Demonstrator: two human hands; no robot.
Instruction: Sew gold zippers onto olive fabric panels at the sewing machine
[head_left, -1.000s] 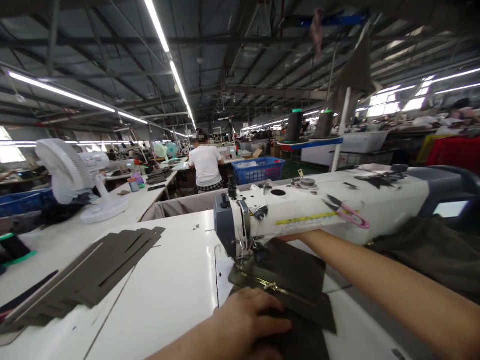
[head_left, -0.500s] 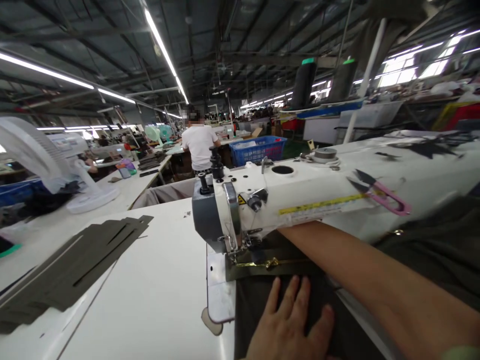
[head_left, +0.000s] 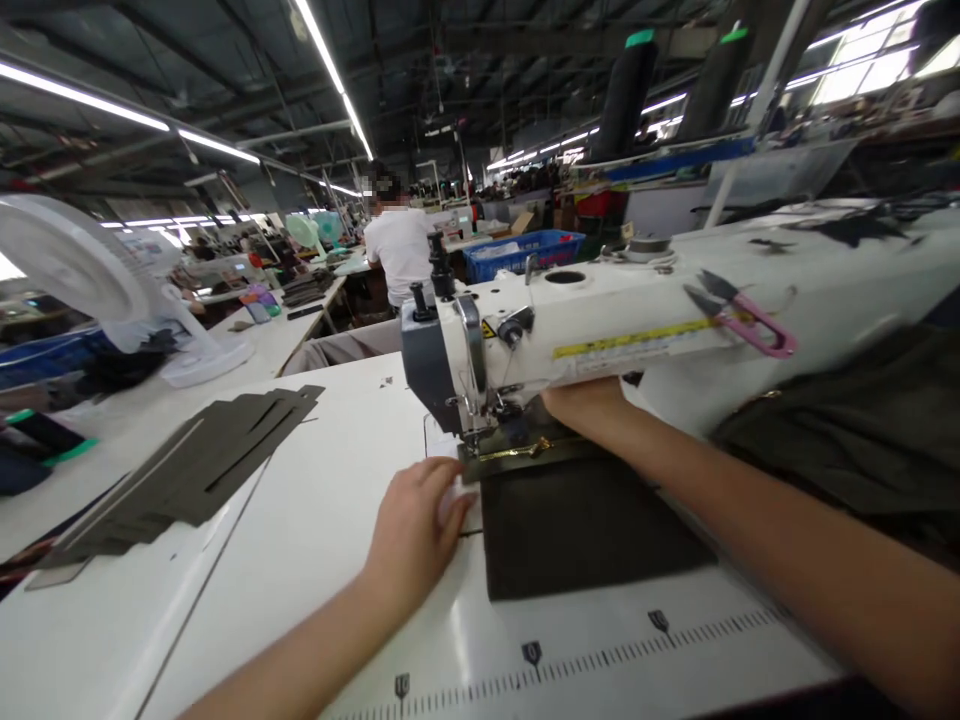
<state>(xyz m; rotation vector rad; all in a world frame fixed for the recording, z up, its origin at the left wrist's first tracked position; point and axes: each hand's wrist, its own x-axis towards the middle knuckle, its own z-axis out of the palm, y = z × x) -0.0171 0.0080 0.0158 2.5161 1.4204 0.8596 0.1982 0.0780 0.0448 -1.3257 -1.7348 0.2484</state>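
A white sewing machine stands before me, with dark olive fabric under its needle area. A gold zipper with its pull runs along the fabric's upper strip. My left hand is at the fabric's left end beside the presser foot; its fingertips touch the edge, and a gap shows between thumb and fingers. My right hand reaches under the machine arm, behind the zipper strip. Its fingers are hidden by the machine head and fabric, so their grip does not show.
Pink-handled snips lie on the machine arm. Stacked olive fabric pieces rest on the table at left, near a white fan. More dark fabric is bunched at right. A person in a white shirt and a blue crate are beyond.
My left hand has moved from lying flat on the fabric to its left end by the presser foot. The right hand now shows partly under the arm. The view has shifted.
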